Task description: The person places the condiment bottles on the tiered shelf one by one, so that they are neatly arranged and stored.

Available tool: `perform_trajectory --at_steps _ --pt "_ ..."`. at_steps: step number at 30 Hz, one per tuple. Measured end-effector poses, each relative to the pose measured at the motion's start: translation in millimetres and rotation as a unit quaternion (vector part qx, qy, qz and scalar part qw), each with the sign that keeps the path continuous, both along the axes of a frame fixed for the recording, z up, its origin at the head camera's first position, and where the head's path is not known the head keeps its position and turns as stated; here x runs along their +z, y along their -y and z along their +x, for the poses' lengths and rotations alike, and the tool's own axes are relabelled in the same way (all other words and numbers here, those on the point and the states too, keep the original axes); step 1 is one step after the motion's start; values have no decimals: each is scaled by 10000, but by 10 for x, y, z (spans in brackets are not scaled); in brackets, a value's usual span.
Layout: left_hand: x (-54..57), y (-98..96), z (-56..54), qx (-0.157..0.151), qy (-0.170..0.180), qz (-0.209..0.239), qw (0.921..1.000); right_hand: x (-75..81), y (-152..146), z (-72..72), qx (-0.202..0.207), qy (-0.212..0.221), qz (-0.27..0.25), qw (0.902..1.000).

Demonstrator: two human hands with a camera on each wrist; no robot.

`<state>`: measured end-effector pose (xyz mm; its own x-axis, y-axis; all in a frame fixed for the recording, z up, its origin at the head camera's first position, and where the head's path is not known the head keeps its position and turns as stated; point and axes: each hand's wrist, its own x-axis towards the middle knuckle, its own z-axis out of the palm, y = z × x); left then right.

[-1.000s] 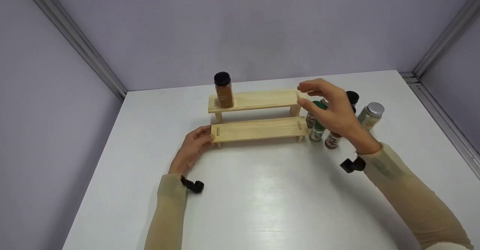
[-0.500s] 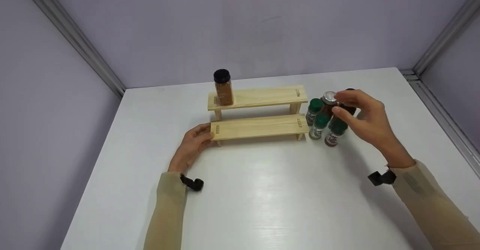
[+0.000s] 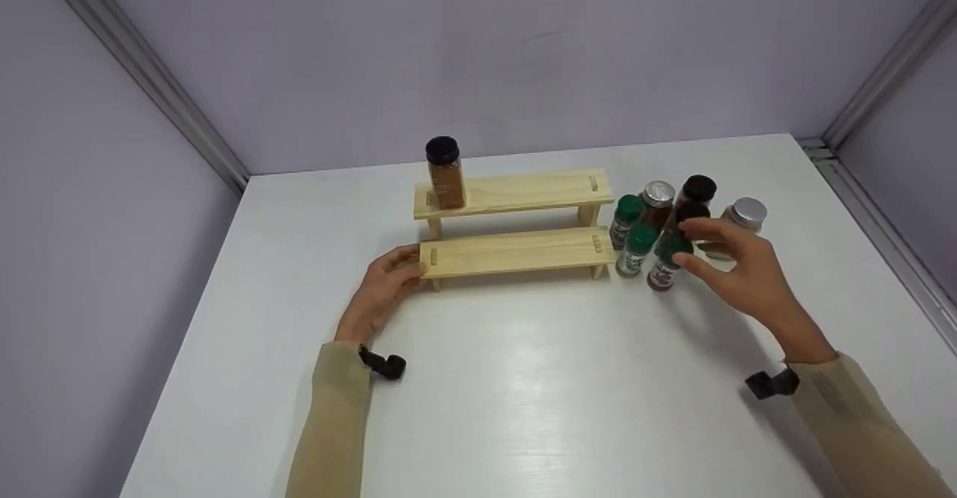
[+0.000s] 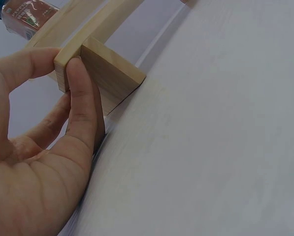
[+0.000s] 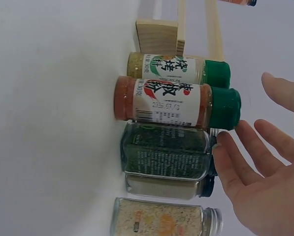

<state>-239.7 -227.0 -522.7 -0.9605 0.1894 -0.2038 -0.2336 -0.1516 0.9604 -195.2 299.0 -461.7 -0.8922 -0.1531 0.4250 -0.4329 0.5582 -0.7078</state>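
Observation:
My left hand [image 3: 381, 289] grips the left end of the lower board of a two-step wooden spice rack [image 3: 516, 253]. In the left wrist view its thumb and fingers pinch the board's end [image 4: 63, 64]. A spice jar [image 3: 448, 184] with a black lid and orange-brown contents stands on the rack's upper board at the left. My right hand [image 3: 748, 277] hovers by the jar lids, thumb and fingers spread. Nearest to it are a green-capped jar of red powder [image 5: 159, 101] and a dark-lidded jar of green flakes [image 5: 166, 152]. Whether a fingertip touches a lid, I cannot tell.
Right of the rack, several spice jars stand close together, two green-capped ones [image 3: 634, 255] nearest it. A silver-lidded jar [image 3: 658, 203] is behind them; another silver-lidded jar [image 3: 748, 214] stands farther right. The white table [image 3: 486, 401] meets a pale wall [image 3: 508, 72] at the back.
My right hand has moved right, away from the rack's upper board, then come down and nearer to me beside the jar lids. The left hand has stayed on the rack.

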Motion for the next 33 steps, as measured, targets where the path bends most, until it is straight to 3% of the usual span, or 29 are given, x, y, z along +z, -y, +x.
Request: perform_trajectory --at_steps 8,23,33 --pt "18 -3 -4 31 28 -56 10000 -162 -24 3 96 475 -189 9986" --pt "-8 6 -4 -5 11 38 10000 -205 -49 -47 -195 1032 -185 9943" --pt "3 3 7 17 -22 13 10000 -108 -56 -6 -159 815 -150 9964"
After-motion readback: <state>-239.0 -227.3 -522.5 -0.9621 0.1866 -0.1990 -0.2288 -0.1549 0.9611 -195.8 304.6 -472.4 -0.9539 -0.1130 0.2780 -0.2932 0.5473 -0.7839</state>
